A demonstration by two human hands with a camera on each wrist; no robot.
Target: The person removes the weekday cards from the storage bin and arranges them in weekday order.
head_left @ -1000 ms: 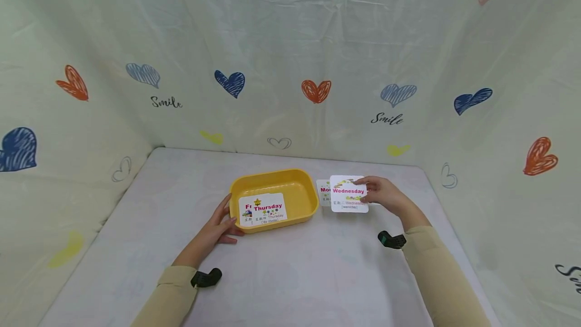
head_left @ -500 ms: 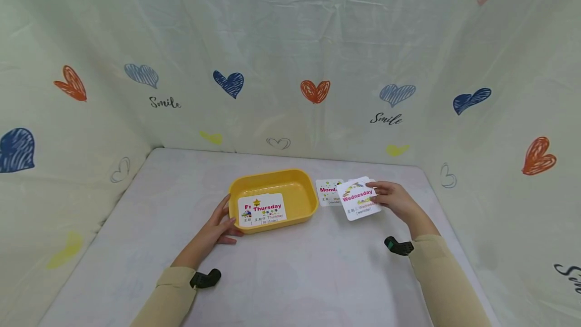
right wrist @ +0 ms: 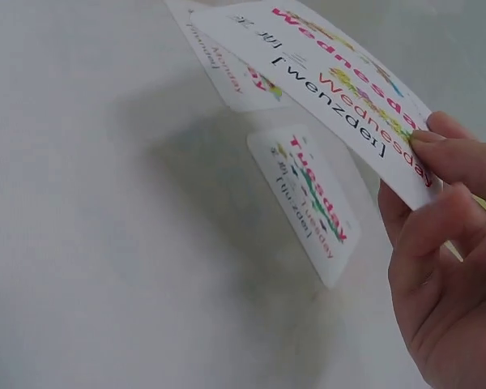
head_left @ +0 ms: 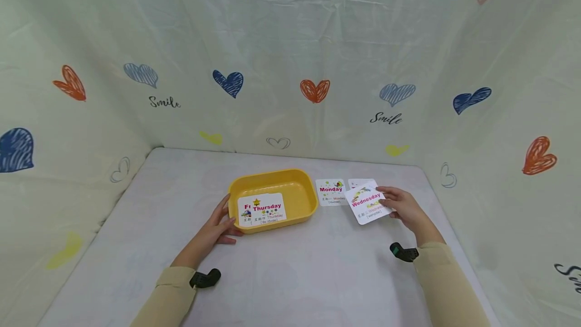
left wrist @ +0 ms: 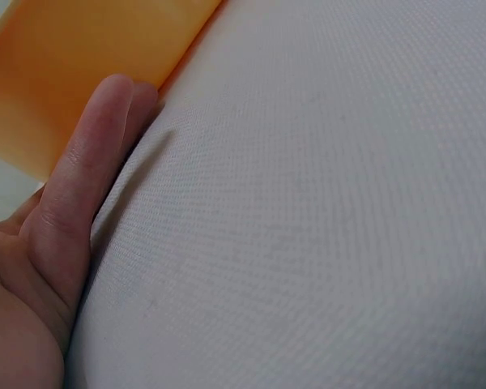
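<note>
A square white card with rounded corners, printed "Wednesday" in pink (head_left: 368,205), is held raised above a white cloth-covered table (head_left: 295,286), at three o'clock from the tray. It should be found light, thin and springy, since a slight bow is shown in the right wrist view. Its smooth face may prove slippery and its corners easily creased, so a gentle pinch along one edge would be the safest hold. At its three o'clock edge it is pinched between the thumb and curled fingers of the right hand (head_left: 408,212). The left hand (head_left: 213,228), fingers apart and roughly straight, is rested against the eight o'clock corner of a shallow, rectangular yellow plastic tray (head_left: 299,196). Inside, towards seven o'clock, a square white "Thursday" card (head_left: 270,208) is laid over a second white card (head_left: 244,210). Beyond the held card, a white "Monday" card (head_left: 330,193) is seen at ten o'clock, and a white "Tuesday" card (right wrist: 309,207) is partly hidden at twelve. Farthest off, a pale curtain printed with hearts (head_left: 268,115) is hung.
</note>
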